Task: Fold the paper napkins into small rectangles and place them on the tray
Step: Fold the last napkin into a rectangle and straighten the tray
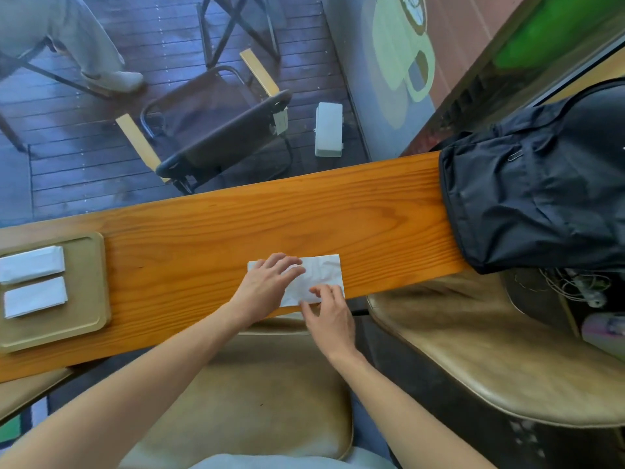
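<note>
A white, creased paper napkin (323, 270) lies folded into a long rectangle on the orange wooden counter (209, 238), near its front edge. My left hand (270, 282) lies flat on the napkin's left half, fingers spread. My right hand (326, 313) pinches the napkin's near right edge between thumb and fingers. At the far left sits a tan tray (86, 292) holding two folded white napkins, one at the back (32, 264) and one in front (35, 296), side by side.
A black backpack (541, 184) covers the counter's right end. Tan cushioned stools (473, 350) stand below the counter's near edge. Beyond the glass are a dark chair (216, 126), a white box (328, 129) and another person's leg (84, 38).
</note>
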